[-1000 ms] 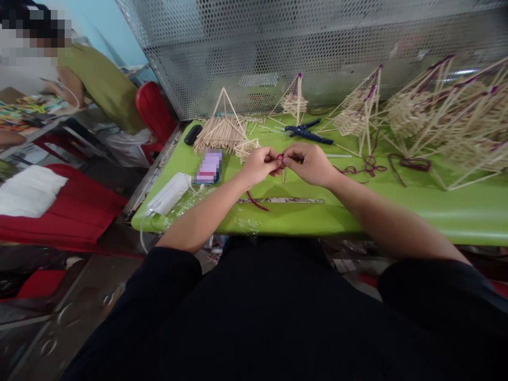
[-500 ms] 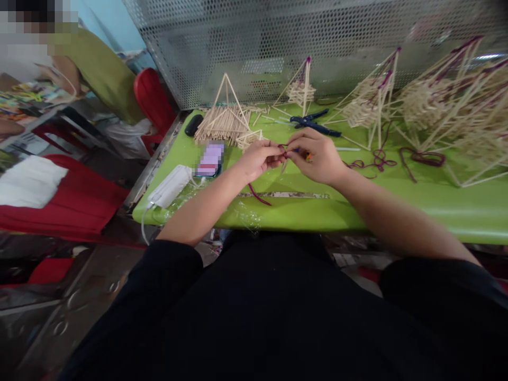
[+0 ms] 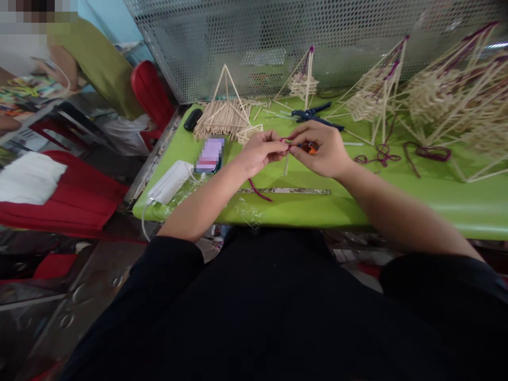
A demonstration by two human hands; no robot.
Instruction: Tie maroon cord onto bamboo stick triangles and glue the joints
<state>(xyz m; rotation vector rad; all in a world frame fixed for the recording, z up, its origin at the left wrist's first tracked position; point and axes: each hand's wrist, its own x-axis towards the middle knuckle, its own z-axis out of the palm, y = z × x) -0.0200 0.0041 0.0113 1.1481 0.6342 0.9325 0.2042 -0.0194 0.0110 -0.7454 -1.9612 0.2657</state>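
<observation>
A dark purple cord (image 3: 260,192) is pinched between my left hand (image 3: 260,152) and my right hand (image 3: 319,148), whose fingertips meet over the green tabletop (image 3: 349,203). One end of the cord hangs below my left palm. Under my right fingers shows a small orange and blue thing (image 3: 311,148), partly hidden. Behind my hands lie dark-handled pliers (image 3: 313,115). Just left of them a stick pyramid frame (image 3: 225,87) stands over a heap of thin wooden sticks (image 3: 220,119). More purple cord (image 3: 383,156) lies in loops beyond my right wrist.
Several pyramids of sticks (image 3: 369,95) with purple ties stand along the back right. At the left lie a phone (image 3: 210,154), a white power bank (image 3: 170,182) and a black case (image 3: 192,120). A perforated metal panel (image 3: 238,32) rises behind. Another person (image 3: 95,69) is at far left.
My hands stay together at the cord, with the right fingers slightly shifted. A small purple loop now shows above the fingertips. The whole view has tilted a little.
</observation>
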